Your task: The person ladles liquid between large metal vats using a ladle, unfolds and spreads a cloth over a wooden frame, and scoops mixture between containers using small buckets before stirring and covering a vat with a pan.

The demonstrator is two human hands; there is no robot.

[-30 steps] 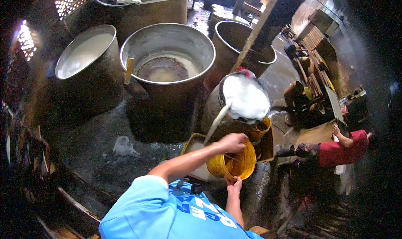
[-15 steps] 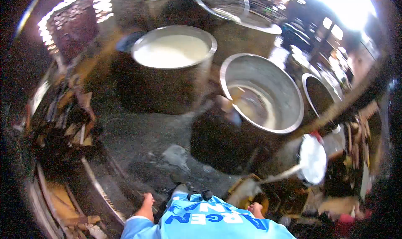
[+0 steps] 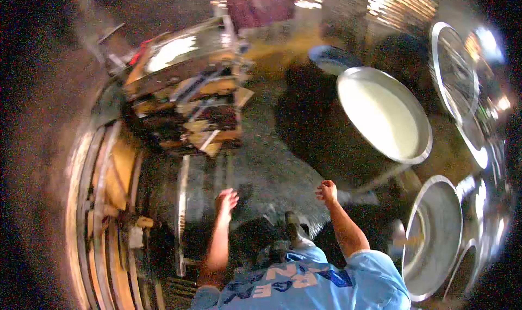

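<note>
Both my hands are empty, held out in front of my body above the dark floor (image 3: 261,185). My left hand (image 3: 227,199) has its fingers loosely stretched, near the stacked wood (image 3: 212,101). My right hand (image 3: 327,191) is raised with its fingers loosely bent and touches nothing. Beyond it stands a large metal pot (image 3: 428,139) with white liquid (image 3: 380,120) in it. A second large pot (image 3: 445,223), to the right, has only a little in the bottom. Motion blurs the fine detail.
Long boards (image 3: 117,223) lean or lie at the left. A metal rail (image 3: 182,217) runs along the floor beside them. A blue round object (image 3: 331,59) sits behind the milky pot. More large vessels (image 3: 454,71) line the right side.
My view has swung left, so the pots now sit further right and the wood pile nearer the middle. Both my hands have come up and forward from beside my body.
</note>
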